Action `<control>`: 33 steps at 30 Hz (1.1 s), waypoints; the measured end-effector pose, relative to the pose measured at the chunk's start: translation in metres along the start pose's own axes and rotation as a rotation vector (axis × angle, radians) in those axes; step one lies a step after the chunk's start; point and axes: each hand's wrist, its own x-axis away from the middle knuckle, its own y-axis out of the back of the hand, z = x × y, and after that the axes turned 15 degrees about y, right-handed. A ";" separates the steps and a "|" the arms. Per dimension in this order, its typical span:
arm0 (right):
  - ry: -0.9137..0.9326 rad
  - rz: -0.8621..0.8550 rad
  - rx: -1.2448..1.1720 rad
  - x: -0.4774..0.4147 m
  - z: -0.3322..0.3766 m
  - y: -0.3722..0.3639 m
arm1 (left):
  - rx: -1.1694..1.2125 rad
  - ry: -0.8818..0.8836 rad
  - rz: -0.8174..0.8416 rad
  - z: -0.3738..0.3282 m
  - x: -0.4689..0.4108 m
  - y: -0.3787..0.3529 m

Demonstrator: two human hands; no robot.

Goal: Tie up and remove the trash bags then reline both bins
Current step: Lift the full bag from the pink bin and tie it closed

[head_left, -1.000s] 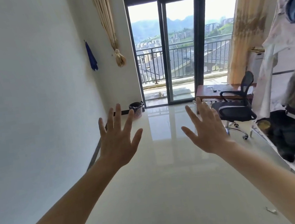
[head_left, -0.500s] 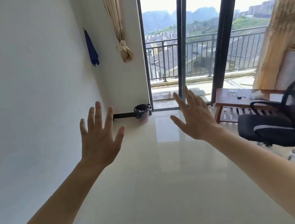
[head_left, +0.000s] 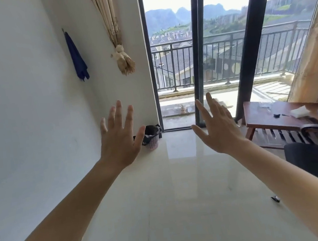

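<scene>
Floor: glossy pale tiled floor (head_left: 187, 208) running to the far dark-framed glass balcony doors (head_left: 197, 53).
Table: low reddish wooden table (head_left: 265, 115) at far right.
Left hand (head_left: 119, 139): raised, fingers spread, grip empty.
Right hand (head_left: 219, 130): raised, fingers spread, grip empty.
Bin: small pink perforated bin (head_left: 153, 141) lined with a black trash bag (head_left: 152, 130), in the far left corner against the wall, beyond the left hand.

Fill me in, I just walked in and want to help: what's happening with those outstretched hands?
A person is holding both arms out in front, left hand and right hand open with fingers spread, holding nothing. Ahead, in the corner by the glass door, stands a small pink bin lined with a black trash bag. The bag is in place, not yet tied. Only this one bin is in view.
</scene>
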 end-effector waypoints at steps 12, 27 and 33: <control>-0.034 0.145 -0.128 -0.297 -0.153 -0.203 | -0.053 0.139 0.130 0.006 -0.287 -0.211; -0.053 0.392 -0.103 -0.626 -0.304 -0.486 | -0.158 0.222 0.471 0.103 -0.649 -0.530; -0.112 0.434 -0.159 -0.711 -0.377 -0.585 | -0.145 0.198 0.502 0.103 -0.756 -0.643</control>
